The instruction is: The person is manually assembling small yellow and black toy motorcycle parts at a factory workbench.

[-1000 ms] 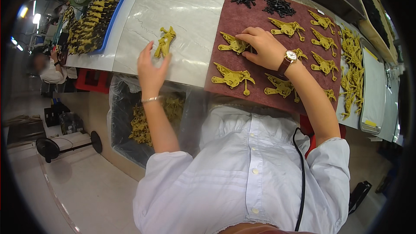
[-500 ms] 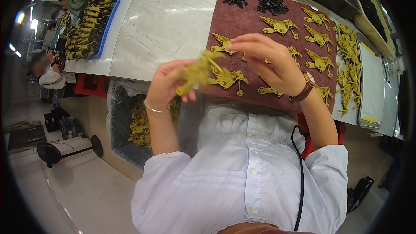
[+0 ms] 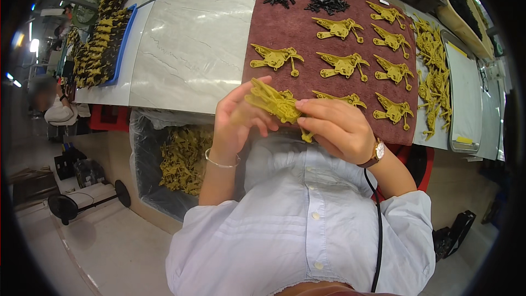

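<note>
Both hands hold one yellow toy piece (image 3: 274, 103) close to the chest: the left hand (image 3: 236, 123) and right hand (image 3: 335, 129) have fingers closed on it. Below sits a lined bin (image 3: 143, 153) full of yellow pieces (image 3: 185, 156). Farther off, a blue tray (image 3: 121, 41) holds more.

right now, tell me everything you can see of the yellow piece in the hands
The yellow moulded piece looks like matte olive-yellow plastic, winged and figure-like, with thin prongs. It is held tilted above the table edge, in front of the brown mat. The left hand pinches its left end; the right hand covers its right end.
</note>
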Motion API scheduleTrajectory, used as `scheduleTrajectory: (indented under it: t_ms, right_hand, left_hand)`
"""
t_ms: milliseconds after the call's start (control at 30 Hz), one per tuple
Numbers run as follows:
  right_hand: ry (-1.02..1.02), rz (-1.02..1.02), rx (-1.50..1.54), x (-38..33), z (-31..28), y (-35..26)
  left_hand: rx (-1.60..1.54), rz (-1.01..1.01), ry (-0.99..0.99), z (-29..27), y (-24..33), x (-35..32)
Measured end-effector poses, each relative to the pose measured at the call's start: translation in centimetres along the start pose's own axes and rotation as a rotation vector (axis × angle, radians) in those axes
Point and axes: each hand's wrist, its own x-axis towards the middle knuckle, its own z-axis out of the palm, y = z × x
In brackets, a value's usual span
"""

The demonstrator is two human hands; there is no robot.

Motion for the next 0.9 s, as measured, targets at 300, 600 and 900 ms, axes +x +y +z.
scheduleTrajectory:
  t_ms: [300,600,900]
  right_hand:
    - [-0.028,0.037,-0.148,-1.0,1.2,-1.4]
    - [0.086,0.158,-0.127,-2.9,1.0,-1.3]
    - [0.449,0.651,0.253,-4.5,-2.3,-1.6]
  left_hand:
    - [0.414,-0.021,0.082,2.3,-1.2,0.1]
    - [0.254,-0.144,-0.074,4.2,-2.4,1.7]
    - [0.179,-0.155,-0.089,6.8,-3.2,4.1]
